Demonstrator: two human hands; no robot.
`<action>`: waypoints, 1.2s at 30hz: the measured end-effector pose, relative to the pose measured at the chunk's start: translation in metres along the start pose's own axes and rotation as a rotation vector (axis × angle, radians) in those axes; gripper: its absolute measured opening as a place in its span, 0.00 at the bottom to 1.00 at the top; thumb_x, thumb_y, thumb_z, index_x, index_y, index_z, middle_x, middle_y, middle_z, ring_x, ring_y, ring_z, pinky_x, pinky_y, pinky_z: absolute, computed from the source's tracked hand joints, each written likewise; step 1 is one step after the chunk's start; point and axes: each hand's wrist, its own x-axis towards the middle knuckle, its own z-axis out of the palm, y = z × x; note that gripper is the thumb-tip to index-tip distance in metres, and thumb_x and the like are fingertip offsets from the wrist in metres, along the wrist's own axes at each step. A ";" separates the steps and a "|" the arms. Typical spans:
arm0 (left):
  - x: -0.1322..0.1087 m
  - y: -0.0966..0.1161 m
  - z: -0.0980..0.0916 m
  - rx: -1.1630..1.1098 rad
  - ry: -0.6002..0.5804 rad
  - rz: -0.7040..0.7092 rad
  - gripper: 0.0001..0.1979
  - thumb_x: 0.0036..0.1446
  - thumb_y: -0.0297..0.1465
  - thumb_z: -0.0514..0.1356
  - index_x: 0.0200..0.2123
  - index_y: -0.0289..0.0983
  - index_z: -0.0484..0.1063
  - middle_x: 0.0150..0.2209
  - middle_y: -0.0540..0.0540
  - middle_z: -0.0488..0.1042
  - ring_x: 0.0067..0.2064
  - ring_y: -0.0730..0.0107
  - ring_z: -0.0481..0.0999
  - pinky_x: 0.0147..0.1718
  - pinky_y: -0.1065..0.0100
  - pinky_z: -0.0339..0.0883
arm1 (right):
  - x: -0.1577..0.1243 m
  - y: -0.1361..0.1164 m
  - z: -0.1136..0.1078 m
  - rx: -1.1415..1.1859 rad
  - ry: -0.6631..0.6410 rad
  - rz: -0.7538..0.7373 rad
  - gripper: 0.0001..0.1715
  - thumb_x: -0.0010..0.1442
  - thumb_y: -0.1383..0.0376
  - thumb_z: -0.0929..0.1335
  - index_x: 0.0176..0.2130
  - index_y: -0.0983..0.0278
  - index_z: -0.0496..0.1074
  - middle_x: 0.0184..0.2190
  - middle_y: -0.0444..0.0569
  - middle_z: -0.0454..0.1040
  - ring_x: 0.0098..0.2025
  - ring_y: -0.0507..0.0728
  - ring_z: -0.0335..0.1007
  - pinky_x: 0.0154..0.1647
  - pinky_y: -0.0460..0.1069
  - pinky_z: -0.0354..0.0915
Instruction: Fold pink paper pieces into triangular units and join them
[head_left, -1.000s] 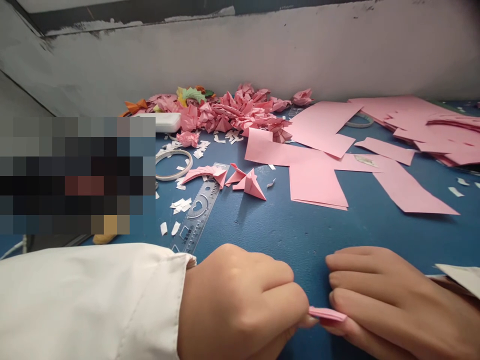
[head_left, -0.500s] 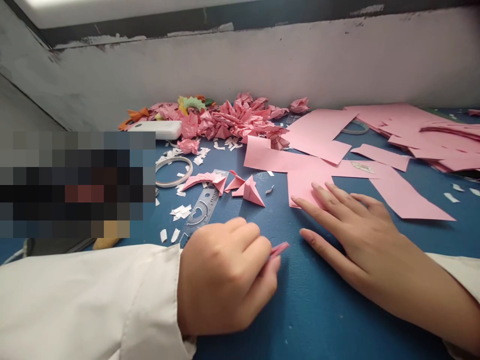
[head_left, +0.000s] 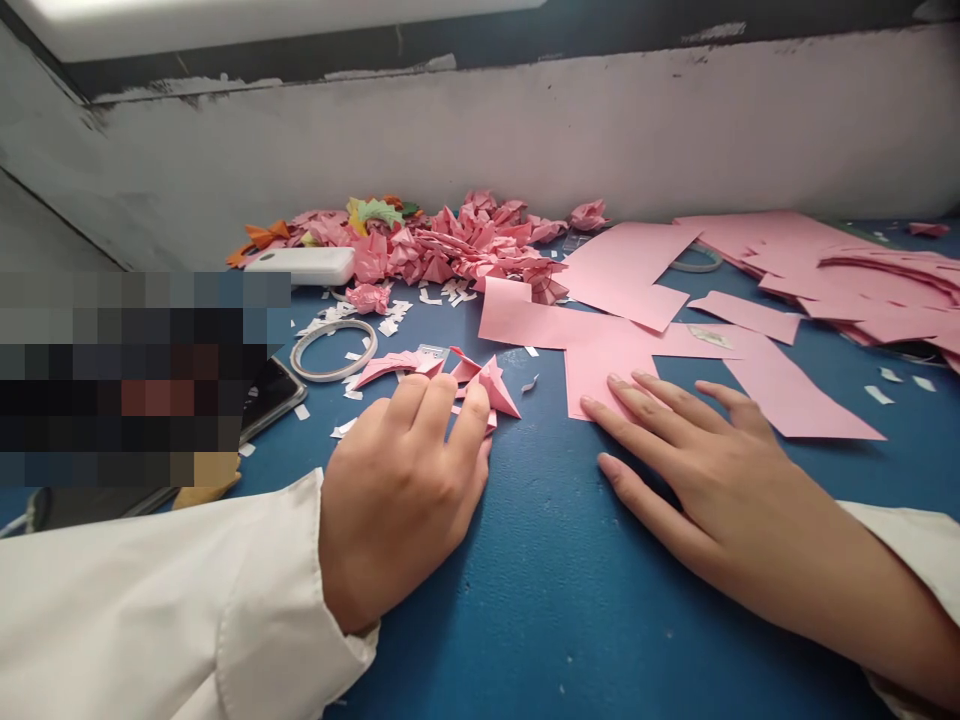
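Observation:
My left hand [head_left: 405, 480], in a white sleeve, reaches forward on the blue table [head_left: 570, 600] with its fingers stretched out. Its fingertips rest on a small folded pink paper piece [head_left: 489, 420], right beside several folded pink paper pieces [head_left: 491, 383]. My right hand [head_left: 697, 470] lies flat and open on the table, fingers spread. Its fingertips touch the near edge of a pink paper sheet [head_left: 600, 350]. A clear ruler is mostly hidden under my left hand.
A heap of crumpled pink paper [head_left: 465, 240] lies against the white wall. Also here are a white box [head_left: 304, 265], a tape ring [head_left: 334, 350], a phone [head_left: 274, 395], scattered white scraps, and pink sheets stacked at the right [head_left: 862, 270].
My left hand let the piece leave the right hand, carried it forward and uncurled its fingers by the folded pieces. My right hand went forward and lies flat at the pink sheet.

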 end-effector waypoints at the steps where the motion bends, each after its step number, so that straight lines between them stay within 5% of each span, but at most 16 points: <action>1: 0.000 0.000 -0.001 0.006 0.005 0.009 0.13 0.66 0.24 0.57 0.49 0.21 0.75 0.41 0.26 0.80 0.39 0.41 0.82 0.26 0.55 0.76 | 0.000 0.000 0.000 0.004 0.004 0.000 0.29 0.77 0.58 0.54 0.65 0.65 0.69 0.62 0.60 0.75 0.64 0.71 0.70 0.59 0.70 0.63; 7: 0.001 0.000 -0.006 0.139 0.057 0.057 0.09 0.64 0.17 0.59 0.46 0.24 0.76 0.39 0.28 0.81 0.36 0.46 0.82 0.25 0.58 0.75 | 0.004 0.000 -0.005 0.011 0.072 0.013 0.26 0.77 0.59 0.56 0.67 0.68 0.62 0.53 0.62 0.80 0.58 0.70 0.75 0.59 0.68 0.62; 16: 0.002 0.000 -0.005 0.116 0.057 0.087 0.09 0.68 0.21 0.55 0.41 0.26 0.77 0.34 0.34 0.80 0.33 0.51 0.80 0.23 0.60 0.73 | 0.005 0.004 -0.014 -0.050 0.140 -0.058 0.24 0.76 0.60 0.63 0.65 0.70 0.64 0.40 0.62 0.82 0.46 0.68 0.78 0.59 0.69 0.61; 23: 0.000 0.000 -0.005 -0.015 0.079 0.180 0.06 0.65 0.20 0.58 0.41 0.25 0.76 0.36 0.34 0.80 0.35 0.51 0.80 0.26 0.59 0.73 | 0.007 0.006 -0.014 -0.010 0.168 -0.067 0.22 0.76 0.63 0.64 0.64 0.68 0.63 0.28 0.49 0.80 0.43 0.67 0.79 0.57 0.66 0.61; 36: -0.003 0.000 -0.009 -0.308 0.069 0.337 0.16 0.71 0.19 0.53 0.33 0.31 0.77 0.33 0.43 0.78 0.34 0.62 0.76 0.27 0.60 0.67 | 0.005 0.003 -0.012 0.113 0.188 -0.123 0.17 0.78 0.61 0.62 0.60 0.67 0.66 0.39 0.54 0.83 0.42 0.60 0.80 0.64 0.63 0.59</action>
